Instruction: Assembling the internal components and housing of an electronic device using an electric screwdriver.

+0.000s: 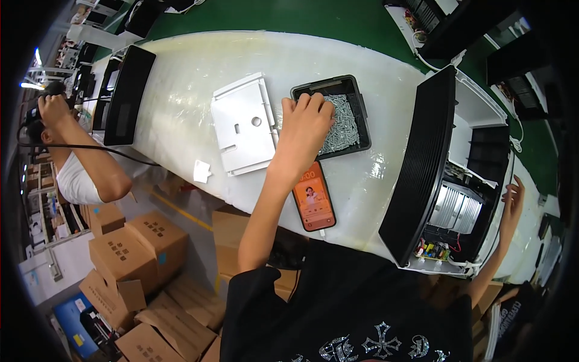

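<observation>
My left hand (304, 127) reaches over a black bin (365, 130) of loose silver screws (341, 127). Its fingers curl downward at the bin's left side, and their tips are hidden behind the knuckles. Just left of it lies a flat white plastic panel (238, 130) with a round hole and slots. On the far right, my right hand (512, 202) has its fingers apart next to the outer side of an opened black-and-white appliance (422, 163). A finned metal block (456, 208) and a small circuit board (433, 250) show inside the appliance.
Below the bin lies a phone (315, 199) with its screen lit and a cable plugged in. A small white piece (202, 171) is near the table's edge (220, 196). Another person's arm (90, 151) is at left, beside a black appliance panel (126, 96). Cardboard boxes (136, 247) stand lower left.
</observation>
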{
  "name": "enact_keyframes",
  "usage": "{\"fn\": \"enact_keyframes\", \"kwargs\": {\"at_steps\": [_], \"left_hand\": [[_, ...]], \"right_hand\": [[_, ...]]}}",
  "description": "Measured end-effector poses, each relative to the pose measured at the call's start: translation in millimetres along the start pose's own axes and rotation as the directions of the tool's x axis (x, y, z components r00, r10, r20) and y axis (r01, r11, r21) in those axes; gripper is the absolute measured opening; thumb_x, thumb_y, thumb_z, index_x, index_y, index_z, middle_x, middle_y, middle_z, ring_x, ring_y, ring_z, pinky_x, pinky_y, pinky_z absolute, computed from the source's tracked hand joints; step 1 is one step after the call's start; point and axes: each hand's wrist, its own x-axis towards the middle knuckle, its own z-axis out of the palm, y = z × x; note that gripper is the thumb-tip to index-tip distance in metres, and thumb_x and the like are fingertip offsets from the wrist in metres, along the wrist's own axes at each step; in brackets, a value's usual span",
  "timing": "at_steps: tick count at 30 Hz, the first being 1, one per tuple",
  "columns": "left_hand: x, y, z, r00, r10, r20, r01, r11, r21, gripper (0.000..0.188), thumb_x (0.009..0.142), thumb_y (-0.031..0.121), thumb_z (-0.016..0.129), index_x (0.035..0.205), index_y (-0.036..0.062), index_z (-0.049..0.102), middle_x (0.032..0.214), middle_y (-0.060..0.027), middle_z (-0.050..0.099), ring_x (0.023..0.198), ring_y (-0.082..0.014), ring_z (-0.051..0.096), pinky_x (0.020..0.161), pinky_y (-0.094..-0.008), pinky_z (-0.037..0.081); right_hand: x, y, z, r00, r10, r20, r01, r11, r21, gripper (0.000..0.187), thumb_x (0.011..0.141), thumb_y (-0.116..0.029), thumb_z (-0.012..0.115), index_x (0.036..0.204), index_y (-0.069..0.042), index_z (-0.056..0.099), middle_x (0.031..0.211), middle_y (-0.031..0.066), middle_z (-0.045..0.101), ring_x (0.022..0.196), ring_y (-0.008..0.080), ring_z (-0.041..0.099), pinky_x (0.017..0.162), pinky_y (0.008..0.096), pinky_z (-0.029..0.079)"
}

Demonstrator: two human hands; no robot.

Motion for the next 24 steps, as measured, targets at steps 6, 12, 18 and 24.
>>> {"fn": "enact_keyframes", "kwargs": {"at_steps": [6,12,18,24], "left_hand": [[0,-6,14,0.996,-0.046,-0.083,0.039,0.995,-0.087,0.009,0.086,0.013,0.067,0.089,0.0081,0.06,0.085,-0.0038,0.055,0.084,-0.022,0.052,0.081,-0.0367,0.033],[-4,-11,27,0.947,-0.222,-0.232,0.06,0.832,-0.552,0.004,0.09,0.009,0.064,0.09,0.0079,0.06,0.084,-0.0016,0.06,0.076,-0.0181,0.055,0.079,-0.0332,0.033],[-9,-15,25,0.916,-0.245,-0.318,0.005,0.799,-0.602,0.009,0.085,0.007,0.07,0.092,0.0091,0.064,0.091,-0.0012,0.067,0.081,-0.0161,0.058,0.081,-0.0307,0.033],[-13,-22,28,0.88,-0.338,-0.332,-0.025,0.666,-0.745,0.011,0.081,0.004,0.073,0.089,0.0057,0.065,0.09,-0.0042,0.067,0.085,-0.0188,0.061,0.08,-0.0303,0.036]], "right_hand": [[-6,69,15,0.987,0.114,0.11,-0.112,0.993,-0.024,0.05,0.094,-0.005,0.053,0.143,-0.011,0.043,0.107,0.0026,0.056,0.085,0.0108,0.052,0.072,0.0235,0.043],[9,100,14,0.996,0.07,0.054,-0.067,0.997,-0.047,0.055,0.088,-0.006,0.058,0.141,-0.008,0.043,0.103,0.0016,0.054,0.082,0.0097,0.05,0.07,0.0231,0.043],[18,156,23,0.998,0.067,-0.002,-0.067,0.998,-0.018,0.058,0.084,-0.006,0.061,0.14,-0.006,0.044,0.094,0.0018,0.048,0.076,0.0103,0.045,0.068,0.0226,0.04],[27,171,26,0.999,0.046,0.008,-0.045,0.998,-0.05,0.057,0.085,-0.007,0.061,0.14,-0.005,0.044,0.093,0.0014,0.048,0.076,0.0103,0.045,0.068,0.0228,0.04]]}}
